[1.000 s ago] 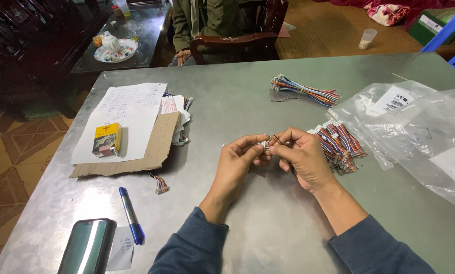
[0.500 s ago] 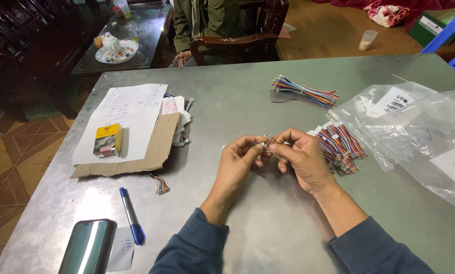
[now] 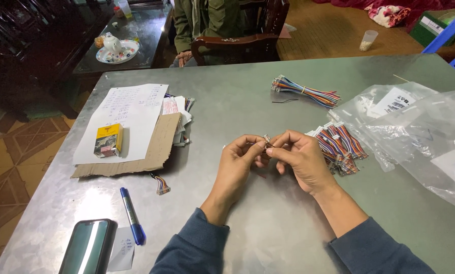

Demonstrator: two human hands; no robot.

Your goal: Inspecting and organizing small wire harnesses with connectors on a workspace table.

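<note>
My left hand (image 3: 241, 163) and my right hand (image 3: 298, 158) meet over the middle of the metal table (image 3: 248, 106), fingertips pinched together on a small white connector (image 3: 266, 139) with short wires. Most of that piece is hidden by my fingers. Just right of my right hand lies a pile of multicoloured wire harnesses (image 3: 338, 143) with white plugs. A second bundle of coloured wires (image 3: 304, 92), tied with a band, lies farther back.
Clear plastic bags (image 3: 425, 137) cover the right side. On the left are a sheet of paper (image 3: 126, 114) on cardboard (image 3: 159, 147), a yellow box (image 3: 108, 140), a blue marker (image 3: 132, 223), a phone (image 3: 88, 247) and a short loose wire piece (image 3: 161, 185). A person sits in a chair (image 3: 237, 43) beyond the table.
</note>
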